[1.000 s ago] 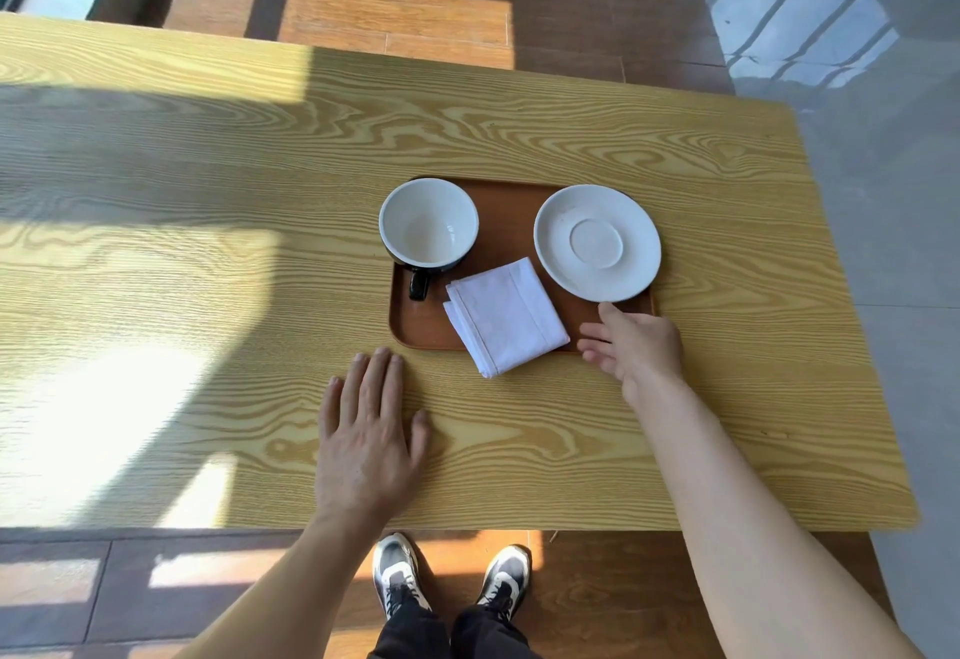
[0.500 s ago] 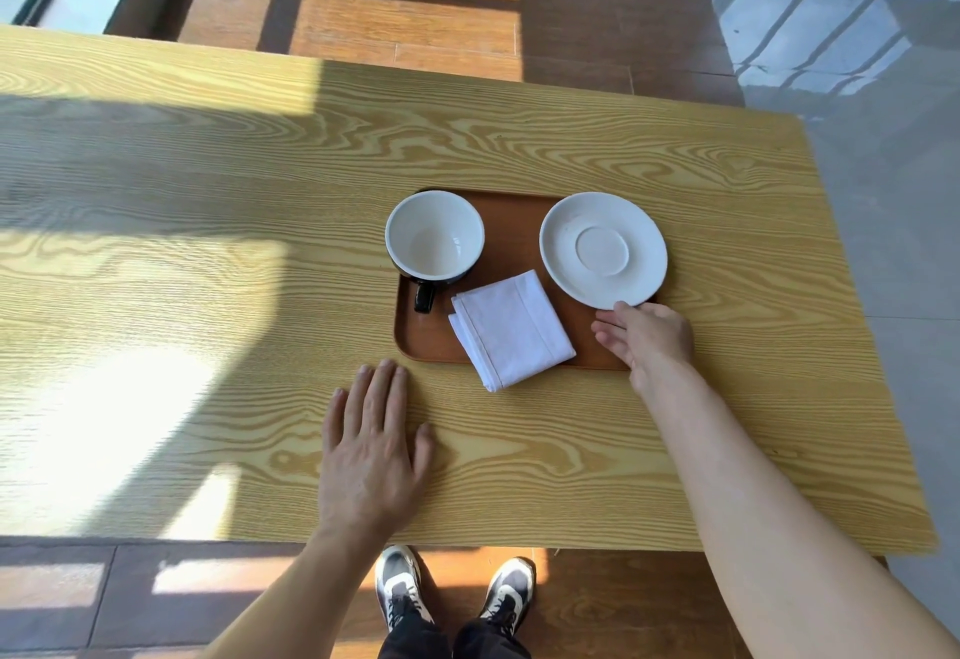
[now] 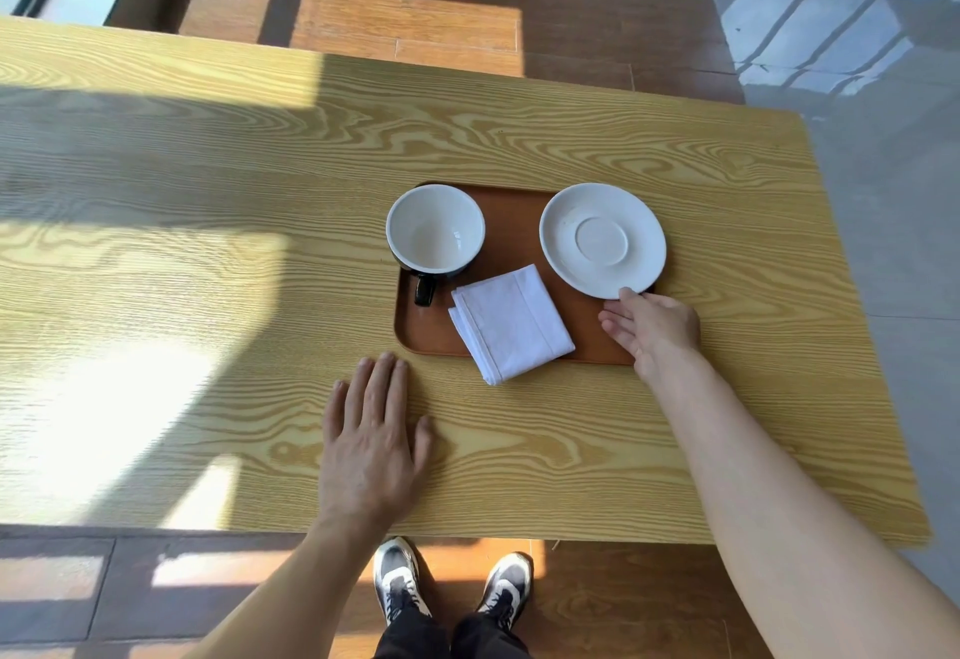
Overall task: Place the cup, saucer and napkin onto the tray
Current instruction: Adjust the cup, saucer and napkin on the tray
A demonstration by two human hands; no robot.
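Observation:
A brown tray (image 3: 511, 222) lies on the wooden table (image 3: 208, 243). In its left part stands an empty cup (image 3: 435, 231), white inside and dark outside, with its handle toward me. A white saucer (image 3: 602, 240) fills the tray's right part and overhangs the right rim. A folded white napkin (image 3: 511, 330) lies across the tray's near edge, one corner sticking out onto the table. My right hand (image 3: 652, 328) rests over the tray's near right corner, thumb touching the saucer's near rim, fingers open. My left hand (image 3: 371, 437) lies flat on the table in front of the tray.
The table's near edge runs just above my shoes (image 3: 452, 580). Its right edge lies a little beyond the tray. Sunlight patches cover the table's left side. Brown tiled floor surrounds the table.
My right hand has moved forward from the table beside the tray's corner up to the saucer's near rim. The left hand has stayed flat. The camera has tilted slightly.

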